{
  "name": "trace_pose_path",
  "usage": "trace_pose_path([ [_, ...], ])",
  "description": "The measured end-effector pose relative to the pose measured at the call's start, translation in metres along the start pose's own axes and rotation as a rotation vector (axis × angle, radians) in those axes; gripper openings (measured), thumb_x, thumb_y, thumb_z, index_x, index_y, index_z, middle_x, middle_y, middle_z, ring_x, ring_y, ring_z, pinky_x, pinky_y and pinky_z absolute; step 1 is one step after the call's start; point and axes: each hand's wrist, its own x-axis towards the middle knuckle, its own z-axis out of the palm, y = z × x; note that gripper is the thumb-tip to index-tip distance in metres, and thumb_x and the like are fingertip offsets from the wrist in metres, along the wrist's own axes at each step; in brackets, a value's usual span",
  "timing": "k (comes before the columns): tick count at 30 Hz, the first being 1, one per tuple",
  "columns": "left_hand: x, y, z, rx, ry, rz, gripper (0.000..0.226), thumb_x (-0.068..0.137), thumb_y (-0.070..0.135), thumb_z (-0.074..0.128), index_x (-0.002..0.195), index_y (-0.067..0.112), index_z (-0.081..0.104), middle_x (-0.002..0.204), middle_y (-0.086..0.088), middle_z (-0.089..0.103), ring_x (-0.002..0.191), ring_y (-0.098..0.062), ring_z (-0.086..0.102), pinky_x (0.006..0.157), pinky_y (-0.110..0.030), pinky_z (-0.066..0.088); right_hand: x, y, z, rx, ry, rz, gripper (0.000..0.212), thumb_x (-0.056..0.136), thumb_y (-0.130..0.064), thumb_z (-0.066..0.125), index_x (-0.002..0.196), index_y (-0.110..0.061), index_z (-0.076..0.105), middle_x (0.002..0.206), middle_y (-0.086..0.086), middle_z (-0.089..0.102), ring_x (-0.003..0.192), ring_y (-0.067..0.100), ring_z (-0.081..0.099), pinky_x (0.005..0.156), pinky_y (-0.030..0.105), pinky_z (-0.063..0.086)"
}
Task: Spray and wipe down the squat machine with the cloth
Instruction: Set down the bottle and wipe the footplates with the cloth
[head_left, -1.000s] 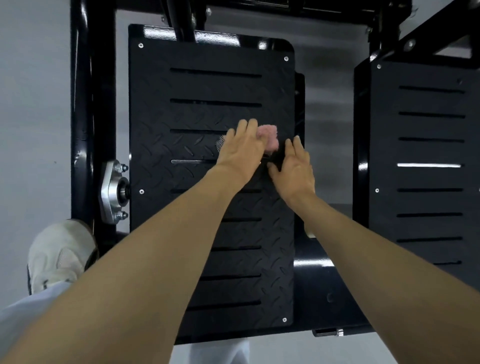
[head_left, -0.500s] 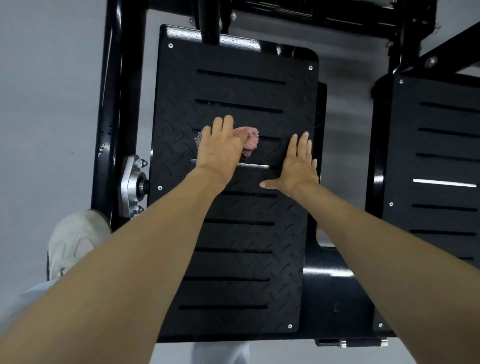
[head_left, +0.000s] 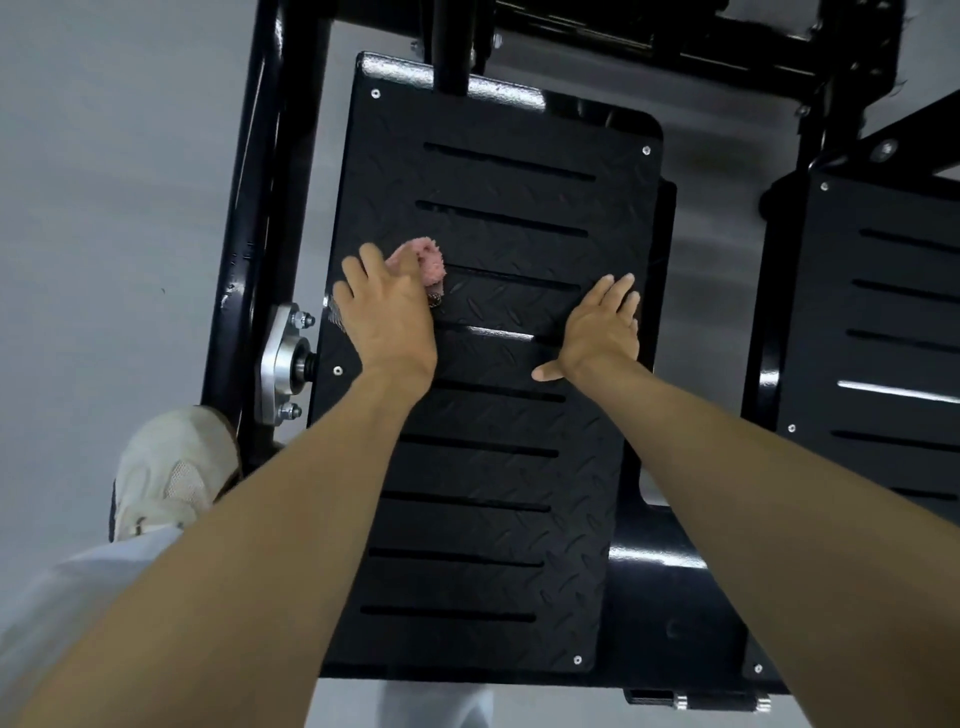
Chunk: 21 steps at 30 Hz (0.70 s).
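Head cam view, looking down at the squat machine's left footplate (head_left: 493, 467). The left hand (head_left: 387, 317) is pressing the pink cloth (head_left: 428, 260) flat against the plate close to its left edge, about midway up. The fingers are lying fairly straight over the cloth rather than bunching it, I'd guess to get more fabric onto the diamond tread. The right hand (head_left: 597, 332) is resting near the right edge with its fingers straight, thumb out and nothing in it, probably bracing the plate so it isn't swinging. A second footplate (head_left: 883, 312) is sitting off to the right, looking untouched. No spray bottle is showing, so I'm reading this as the wiping part.
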Motion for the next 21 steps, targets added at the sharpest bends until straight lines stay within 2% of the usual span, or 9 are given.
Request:
trace_pose_path([
  [3, -0.006, 0.019, 0.003, -0.077, -0.019, -0.059, 0.037, 0.089, -0.006, 0.041, 0.122, 0.008, 0.049, 0.118, -0.016, 0.046, 0.109, -0.033, 0.044, 0.088, -0.041, 0.037, -0.001, 0.006, 0.004, 0.045, 0.008, -0.008, 0.143, 0.063, -0.050, 0.082, 0.144, 0.001, -0.024, 0.154, 0.020, -0.026, 0.146, 0.033, -0.011, 0.120, 0.043, 0.011],
  [7, -0.013, 0.043, 0.005, -0.045, -0.036, 0.139, 0.041, 0.089, 0.001, 0.047, 0.128, 0.012, 0.044, 0.121, -0.013, 0.042, 0.111, -0.031, 0.041, 0.092, -0.040, 0.036, -0.001, 0.016, 0.010, 0.118, 0.030, -0.036, 0.144, 0.062, -0.052, 0.082, 0.145, -0.007, -0.027, 0.154, 0.010, -0.030, 0.146, 0.026, -0.017, 0.120, 0.043, 0.007],
  [11, -0.018, 0.077, 0.006, -0.002, -0.106, 0.289, 0.048, 0.088, 0.008, 0.054, 0.133, 0.013, 0.039, 0.129, -0.014, 0.038, 0.117, -0.030, 0.038, 0.095, -0.040, 0.035, 0.001, 0.021, 0.014, 0.102, 0.042, -0.044, 0.142, 0.064, -0.057, 0.078, 0.145, -0.010, -0.029, 0.154, 0.008, -0.032, 0.146, 0.024, -0.019, 0.121, 0.040, 0.000],
  [15, -0.019, 0.107, 0.008, 0.011, -0.217, 0.472, 0.065, 0.082, 0.023, 0.069, 0.136, 0.015, 0.035, 0.135, -0.013, 0.034, 0.123, -0.029, 0.035, 0.100, -0.040, 0.034, 0.001, 0.023, 0.015, 0.106, 0.062, -0.055, 0.126, 0.078, -0.041, 0.073, 0.146, -0.009, -0.027, 0.154, 0.008, -0.032, 0.146, 0.023, -0.019, 0.120, 0.042, -0.001],
  [17, -0.015, 0.115, 0.005, -0.005, -0.251, 0.517, 0.059, 0.084, 0.023, 0.065, 0.136, 0.016, 0.039, 0.134, -0.012, 0.035, 0.123, -0.028, 0.035, 0.101, -0.039, 0.034, 0.001, 0.023, 0.013, 0.103, 0.060, -0.042, 0.121, 0.081, -0.037, 0.070, 0.145, -0.010, -0.028, 0.153, 0.007, -0.033, 0.145, 0.023, -0.020, 0.120, 0.043, 0.000],
  [19, -0.002, 0.115, -0.001, -0.085, -0.261, 0.533, 0.044, 0.091, 0.019, 0.055, 0.134, 0.020, 0.049, 0.129, -0.010, 0.040, 0.119, -0.028, 0.038, 0.098, -0.038, 0.035, 0.001, 0.021, 0.013, 0.090, 0.040, -0.030, 0.128, 0.077, -0.046, 0.072, 0.144, -0.008, -0.029, 0.152, 0.009, -0.035, 0.145, 0.024, -0.021, 0.120, 0.043, -0.002],
  [21, 0.011, 0.110, -0.008, -0.170, -0.208, 0.538, 0.038, 0.095, 0.014, 0.047, 0.130, 0.023, 0.056, 0.125, -0.008, 0.045, 0.117, -0.027, 0.040, 0.096, -0.037, 0.034, 0.000, 0.018, 0.012, 0.081, 0.019, -0.026, 0.138, 0.070, -0.054, 0.075, 0.143, -0.006, -0.031, 0.151, 0.011, -0.036, 0.144, 0.025, -0.022, 0.119, 0.041, -0.004],
])
